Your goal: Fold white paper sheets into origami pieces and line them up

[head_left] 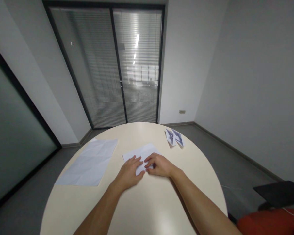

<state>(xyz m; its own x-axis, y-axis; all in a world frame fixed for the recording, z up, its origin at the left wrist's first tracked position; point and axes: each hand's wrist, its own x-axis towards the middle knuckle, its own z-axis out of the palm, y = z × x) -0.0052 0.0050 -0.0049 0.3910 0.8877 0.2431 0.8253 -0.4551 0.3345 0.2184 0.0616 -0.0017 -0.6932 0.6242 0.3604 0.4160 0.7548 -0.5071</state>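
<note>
Hands (129, 172) on paper (142, 151), sheet (90, 163) left, prints (170, 137) right

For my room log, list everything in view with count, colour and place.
Round table: one, cream, centre.
Flat paper sheet: one visible, white, mid-table.
Large creased paper: count unclear, white, table's left.
Small printed paper pieces: apparently two, white and grey-blue, table's far right.
Glass door panels with blinds: two, grey, black-framed, back.
Frosted glass panel: one, grey-green, left edge.
Walls: several, pale grey, back and sides.
Rectangular wall plate: one, beige, low on back wall.
Floor: one, dark grey, around table.
Thin flat object: one, black, right edge.
Rounded object: one, orange-red, lower right corner.
Left hand: one, bare, spread over paper sheet.
Right hand: one, bare, fingers curled there.
Forearms: two, bare, bottom.
</note>
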